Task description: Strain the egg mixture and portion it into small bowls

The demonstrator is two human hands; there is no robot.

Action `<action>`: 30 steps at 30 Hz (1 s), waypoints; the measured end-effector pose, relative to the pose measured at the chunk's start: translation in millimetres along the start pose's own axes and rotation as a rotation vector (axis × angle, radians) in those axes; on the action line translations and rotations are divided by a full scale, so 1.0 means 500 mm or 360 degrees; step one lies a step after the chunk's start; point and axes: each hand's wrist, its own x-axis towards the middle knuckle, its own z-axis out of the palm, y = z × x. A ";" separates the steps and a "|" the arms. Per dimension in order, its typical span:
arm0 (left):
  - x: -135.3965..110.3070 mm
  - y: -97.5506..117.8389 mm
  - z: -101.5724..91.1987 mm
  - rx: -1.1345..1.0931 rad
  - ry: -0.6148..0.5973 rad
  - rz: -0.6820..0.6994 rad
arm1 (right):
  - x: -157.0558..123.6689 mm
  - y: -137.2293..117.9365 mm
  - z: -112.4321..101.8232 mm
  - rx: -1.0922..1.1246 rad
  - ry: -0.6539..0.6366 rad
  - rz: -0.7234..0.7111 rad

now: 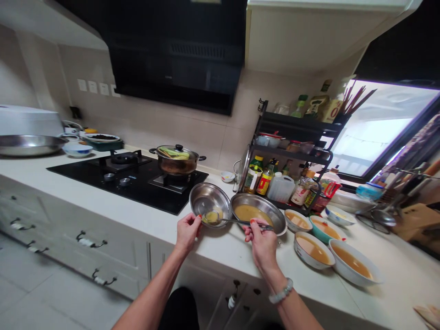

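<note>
My left hand point(187, 229) grips the near rim of a small steel bowl point(206, 197) tilted up on the white counter, with a little yellow liquid at its bottom. My right hand point(261, 240) is closed on the handle of a metal spoon point(228, 220) whose tip lies in that yellow liquid. Just right of it sits a larger steel bowl point(273, 210) holding brownish-yellow liquid, under the spoon's handle.
Several ceramic bowls of orange-brown liquid point(314, 250) line the counter to the right. A lidded pot point(177, 160) stands on the black hob point(137, 178). A black rack of bottles point(292, 151) stands behind the bowls. Drawers point(68, 238) run below the counter.
</note>
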 end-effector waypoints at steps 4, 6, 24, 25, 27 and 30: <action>-0.002 0.002 0.000 -0.0024 0.0002 -0.0002 | 0.003 -0.025 -0.002 0.0046 0.0041 0.0014; -0.002 0.003 0.000 -0.0030 0.0004 -0.0013 | 0.008 -0.040 -0.006 0.0079 0.0075 0.0016; 0.003 -0.008 -0.001 -0.0015 -0.0007 0.0008 | 0.061 -0.088 -0.157 -0.0594 0.0138 -0.0547; 0.003 -0.008 -0.001 -0.0015 -0.0009 0.0008 | 0.056 -0.084 -0.162 -0.0678 0.0084 -0.0612; 0.002 -0.007 -0.001 -0.0013 -0.0010 0.0004 | 0.046 -0.077 -0.171 -0.0810 -0.0045 -0.0764; 0.000 -0.003 0.000 -0.0014 -0.0003 -0.0009 | 0.034 -0.076 -0.176 -0.1003 -0.0286 -0.1030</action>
